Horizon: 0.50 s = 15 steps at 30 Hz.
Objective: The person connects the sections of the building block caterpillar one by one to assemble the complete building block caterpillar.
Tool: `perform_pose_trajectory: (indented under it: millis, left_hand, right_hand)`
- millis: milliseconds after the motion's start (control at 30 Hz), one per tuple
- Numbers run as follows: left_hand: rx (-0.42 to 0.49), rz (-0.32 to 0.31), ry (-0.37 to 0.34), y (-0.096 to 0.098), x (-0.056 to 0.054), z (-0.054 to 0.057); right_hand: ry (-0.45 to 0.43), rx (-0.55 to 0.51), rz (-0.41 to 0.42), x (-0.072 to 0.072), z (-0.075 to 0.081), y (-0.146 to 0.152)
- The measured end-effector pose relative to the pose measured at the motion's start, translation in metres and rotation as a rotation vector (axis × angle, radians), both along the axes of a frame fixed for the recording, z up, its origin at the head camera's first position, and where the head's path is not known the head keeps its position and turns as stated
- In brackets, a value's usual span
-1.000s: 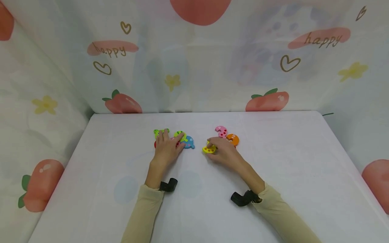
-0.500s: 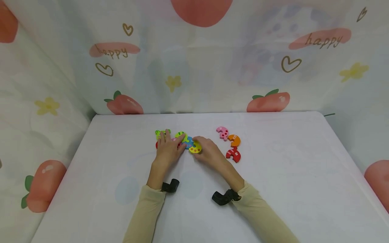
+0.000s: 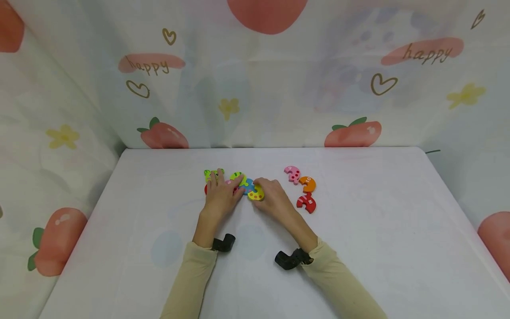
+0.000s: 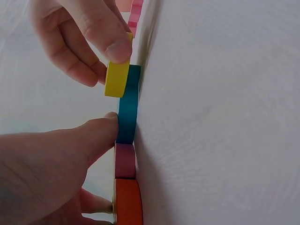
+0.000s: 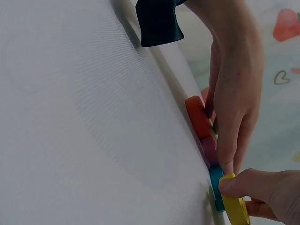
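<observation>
My left hand (image 3: pixel 219 199) lies with spread fingers over a row of joined, brightly painted puzzle pieces. Among them show a green animal-head piece (image 3: pixel 213 173), a striped lime-green piece (image 3: pixel 236 176) and a blue piece (image 3: pixel 248 188); the hand hides much of the rest. Its thumb touches the blue piece in the left wrist view. My right hand (image 3: pixel 276 199) pinches a yellow puzzle piece (image 3: pixel 256 193) with red dots between thumb and fingers. In the left wrist view, this yellow piece (image 4: pixel 115 82) overlaps the blue one's end and sits slightly higher.
Right of the hands lie three loose number pieces: a pink one (image 3: pixel 294 174), an orange one (image 3: pixel 308 183) and a red one (image 3: pixel 307 203). All rest on a white-covered table (image 3: pixel 378 230). A printed curtain (image 3: pixel 271 88) rises behind its far edge.
My right hand has carried the yellow puzzle piece left to the blue piece's end, uncovering the loose red piece. Over the last half second it barely moves. The left hand stays in place.
</observation>
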<state>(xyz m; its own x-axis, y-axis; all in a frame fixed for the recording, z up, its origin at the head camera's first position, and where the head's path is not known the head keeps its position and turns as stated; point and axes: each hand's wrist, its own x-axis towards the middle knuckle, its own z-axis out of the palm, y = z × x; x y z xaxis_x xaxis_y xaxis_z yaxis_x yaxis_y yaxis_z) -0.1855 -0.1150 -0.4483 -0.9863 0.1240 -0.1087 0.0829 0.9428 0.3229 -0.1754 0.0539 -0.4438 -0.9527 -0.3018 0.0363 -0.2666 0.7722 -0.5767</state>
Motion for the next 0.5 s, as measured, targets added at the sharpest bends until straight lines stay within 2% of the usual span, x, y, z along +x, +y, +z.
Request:
perform_pose_trajectory:
  millis: [500]
  left_hand:
    - [-0.006, 0.004, -0.016, 0.0006, -0.0007, -0.001]
  right_hand:
    - [-0.059, 0.015, -0.03, -0.0029, -0.001, -0.0035]
